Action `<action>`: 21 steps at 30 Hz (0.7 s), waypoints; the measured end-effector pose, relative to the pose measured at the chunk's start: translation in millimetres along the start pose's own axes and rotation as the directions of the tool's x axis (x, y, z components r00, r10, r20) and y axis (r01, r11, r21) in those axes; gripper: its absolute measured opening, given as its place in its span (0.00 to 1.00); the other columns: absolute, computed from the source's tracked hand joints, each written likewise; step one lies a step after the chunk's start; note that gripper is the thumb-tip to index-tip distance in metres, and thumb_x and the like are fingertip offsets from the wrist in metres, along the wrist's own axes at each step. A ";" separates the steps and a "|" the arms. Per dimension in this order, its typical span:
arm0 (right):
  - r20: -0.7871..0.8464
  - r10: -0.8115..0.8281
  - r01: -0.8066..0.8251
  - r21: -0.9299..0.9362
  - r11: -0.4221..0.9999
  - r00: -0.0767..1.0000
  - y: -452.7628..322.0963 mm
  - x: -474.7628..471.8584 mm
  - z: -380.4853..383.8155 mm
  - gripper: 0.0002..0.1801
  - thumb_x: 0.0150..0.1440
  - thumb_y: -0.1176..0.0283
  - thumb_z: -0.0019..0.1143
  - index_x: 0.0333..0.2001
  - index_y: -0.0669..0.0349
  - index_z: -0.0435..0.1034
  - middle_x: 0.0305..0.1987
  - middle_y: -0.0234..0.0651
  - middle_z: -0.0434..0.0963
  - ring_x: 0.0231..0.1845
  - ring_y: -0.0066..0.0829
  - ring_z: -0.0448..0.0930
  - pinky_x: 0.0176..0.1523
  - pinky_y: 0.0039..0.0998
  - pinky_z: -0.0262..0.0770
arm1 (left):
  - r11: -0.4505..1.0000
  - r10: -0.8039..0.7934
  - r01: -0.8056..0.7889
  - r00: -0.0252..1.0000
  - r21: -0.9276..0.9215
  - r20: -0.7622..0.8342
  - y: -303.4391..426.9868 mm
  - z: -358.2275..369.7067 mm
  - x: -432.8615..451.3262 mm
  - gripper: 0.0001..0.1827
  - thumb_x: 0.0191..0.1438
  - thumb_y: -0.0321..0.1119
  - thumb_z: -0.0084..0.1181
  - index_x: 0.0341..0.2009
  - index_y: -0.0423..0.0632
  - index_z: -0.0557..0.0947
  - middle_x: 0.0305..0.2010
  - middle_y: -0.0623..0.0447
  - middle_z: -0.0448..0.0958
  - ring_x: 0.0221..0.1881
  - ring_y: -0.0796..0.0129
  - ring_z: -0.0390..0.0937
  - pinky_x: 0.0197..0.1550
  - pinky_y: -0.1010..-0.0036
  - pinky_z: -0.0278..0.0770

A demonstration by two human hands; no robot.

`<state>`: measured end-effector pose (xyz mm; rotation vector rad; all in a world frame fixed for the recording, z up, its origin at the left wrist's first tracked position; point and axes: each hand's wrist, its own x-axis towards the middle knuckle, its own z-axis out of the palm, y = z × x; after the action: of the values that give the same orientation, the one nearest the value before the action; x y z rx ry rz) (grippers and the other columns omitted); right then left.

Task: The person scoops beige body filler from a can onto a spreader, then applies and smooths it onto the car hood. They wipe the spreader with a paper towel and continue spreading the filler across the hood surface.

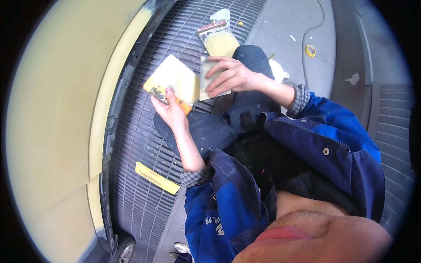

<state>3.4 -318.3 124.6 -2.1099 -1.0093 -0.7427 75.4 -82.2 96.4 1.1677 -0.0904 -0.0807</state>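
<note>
My left hand (171, 111) grips a wide flat spreader (177, 79) by its smudged yellow-orange edge, thumb on top. The spreader's face is white to pale yellow and glares in the light. Just to its right, my right hand (232, 77) holds a thin grey-beige rectangular plate (206, 80), fingers spread across its face; my right thumb is hidden. The two tools are close together; whether they touch, I cannot tell. Beyond my right hand, a red-edged spreader (222, 42) coated with pale yellow paste lies on the floor grating.
A pale yellow vehicle panel (62, 98) curves along the left, with a wheel (126, 251) below. A yellow strip (157, 177) lies on the slatted grating (131, 194). Right of my knee are a white round object (278, 69), a yellow tape roll (310, 51) and a cable (305, 62). A person's shoe (182, 247) shows below.
</note>
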 end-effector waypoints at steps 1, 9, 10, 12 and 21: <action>-0.013 -0.005 0.006 0.033 0.999 1.000 -0.1 1.2 -0.7 0.30 0.44 0.88 0.60 0.46 0.42 0.85 0.51 0.17 0.85 0.58 0.31 0.79 0.77 0.52 0.59 | 0.993 -0.081 0.084 0.996 -0.086 0.042 -2.4 3.2 -6.1 0.21 0.70 0.30 0.52 0.64 0.41 0.68 0.58 0.46 0.76 0.55 0.64 0.78 0.54 0.68 0.80; -0.202 0.089 -0.085 0.031 0.996 0.975 33.2 10.4 -17.5 0.31 0.40 0.95 0.54 0.42 0.50 0.86 0.48 0.24 0.86 0.58 0.32 0.79 0.75 0.47 0.62 | 0.915 -0.202 0.241 0.968 -0.323 0.148 9.6 8.7 -16.4 0.22 0.70 0.31 0.51 0.66 0.41 0.68 0.60 0.46 0.76 0.57 0.61 0.78 0.58 0.64 0.79; -0.165 0.151 -0.162 -0.054 0.985 0.975 33.6 9.7 -22.9 0.31 0.39 0.94 0.54 0.42 0.50 0.86 0.48 0.24 0.86 0.57 0.32 0.80 0.74 0.47 0.64 | 0.916 -0.201 0.236 0.970 -0.326 0.135 9.4 7.9 -15.4 0.23 0.70 0.31 0.51 0.66 0.42 0.68 0.60 0.47 0.76 0.57 0.61 0.78 0.58 0.65 0.79; -0.230 0.124 -0.150 -0.101 0.983 0.965 31.3 11.4 -23.8 0.30 0.39 0.94 0.54 0.41 0.50 0.85 0.47 0.23 0.86 0.56 0.33 0.81 0.72 0.46 0.68 | 0.962 -0.117 0.137 0.988 -0.234 0.098 6.6 7.8 -14.0 0.23 0.69 0.29 0.51 0.67 0.42 0.68 0.60 0.47 0.75 0.56 0.63 0.78 0.58 0.67 0.78; 0.184 0.080 -0.084 0.016 0.996 0.980 13.7 -7.4 23.7 0.29 0.39 0.85 0.61 0.43 0.43 0.84 0.48 0.14 0.85 0.58 0.23 0.80 0.76 0.44 0.62 | 0.925 0.172 -0.194 0.980 0.326 0.096 7.3 3.7 5.0 0.21 0.65 0.32 0.61 0.58 0.37 0.72 0.51 0.48 0.77 0.50 0.68 0.76 0.53 0.71 0.75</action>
<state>15.4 -309.9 100.3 -2.2154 -1.0145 -0.5001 80.1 -83.4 104.7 1.4913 -0.2805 0.0652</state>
